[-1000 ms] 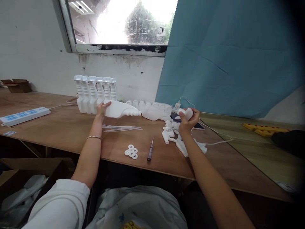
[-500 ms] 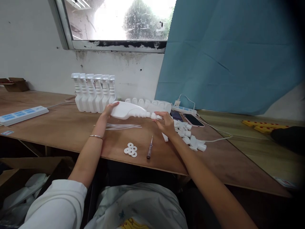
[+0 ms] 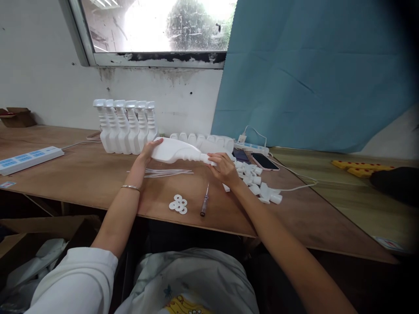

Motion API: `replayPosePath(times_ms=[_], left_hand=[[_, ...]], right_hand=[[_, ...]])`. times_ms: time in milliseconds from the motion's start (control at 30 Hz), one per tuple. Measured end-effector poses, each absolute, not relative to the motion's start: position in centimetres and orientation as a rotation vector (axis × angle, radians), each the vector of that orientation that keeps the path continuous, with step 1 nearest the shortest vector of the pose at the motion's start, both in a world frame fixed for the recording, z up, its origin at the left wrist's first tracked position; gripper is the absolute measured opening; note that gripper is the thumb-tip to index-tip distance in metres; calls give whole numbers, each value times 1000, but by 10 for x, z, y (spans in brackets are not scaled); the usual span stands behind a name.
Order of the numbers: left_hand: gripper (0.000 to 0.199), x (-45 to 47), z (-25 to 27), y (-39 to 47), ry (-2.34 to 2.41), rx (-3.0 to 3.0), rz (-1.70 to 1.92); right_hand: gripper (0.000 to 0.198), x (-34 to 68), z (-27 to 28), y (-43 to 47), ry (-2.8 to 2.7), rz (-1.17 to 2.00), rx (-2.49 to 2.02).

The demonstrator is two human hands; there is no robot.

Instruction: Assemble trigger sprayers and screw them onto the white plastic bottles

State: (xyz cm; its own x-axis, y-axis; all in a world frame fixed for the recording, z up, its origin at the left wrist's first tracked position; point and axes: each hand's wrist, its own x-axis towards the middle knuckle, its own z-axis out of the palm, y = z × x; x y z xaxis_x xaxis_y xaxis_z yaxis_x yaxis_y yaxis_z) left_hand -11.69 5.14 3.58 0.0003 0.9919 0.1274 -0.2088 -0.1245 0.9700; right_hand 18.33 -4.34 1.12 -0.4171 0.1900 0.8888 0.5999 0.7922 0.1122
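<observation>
A white plastic bottle (image 3: 176, 149) lies on its side in the air above the table, its ribbed neck pointing right. My left hand (image 3: 149, 150) is closed around its base. At the neck's end, my right hand (image 3: 224, 168) grips a white spray head (image 3: 209, 161), mostly covered by the fingers. Below are thin white tubes (image 3: 168, 173), a pile of white washers (image 3: 178, 204) and a screwdriver (image 3: 204, 204) with a clear handle. Loose white spray heads (image 3: 257, 181) lie in a heap beside my right wrist.
Finished-looking white bottles (image 3: 126, 126) stand in a row at the back left, and more white bottles (image 3: 203, 141) lie against the wall. A phone (image 3: 265, 161) and cables sit at the right. A power strip (image 3: 31, 159) lies left; an open carton (image 3: 49, 222) is below the table edge.
My right hand has shifted slightly left and its fingers have turned over the spray head at the bottle's neck. The bottle and my left hand stay nearly in place.
</observation>
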Motion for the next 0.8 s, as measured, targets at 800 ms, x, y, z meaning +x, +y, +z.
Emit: replayPosePath(times_ms=[800], left_hand=[[52,-103,41,43,884,1334,1583]], right_hand=[[43,168,10,-42,-1304,357,-1078]])
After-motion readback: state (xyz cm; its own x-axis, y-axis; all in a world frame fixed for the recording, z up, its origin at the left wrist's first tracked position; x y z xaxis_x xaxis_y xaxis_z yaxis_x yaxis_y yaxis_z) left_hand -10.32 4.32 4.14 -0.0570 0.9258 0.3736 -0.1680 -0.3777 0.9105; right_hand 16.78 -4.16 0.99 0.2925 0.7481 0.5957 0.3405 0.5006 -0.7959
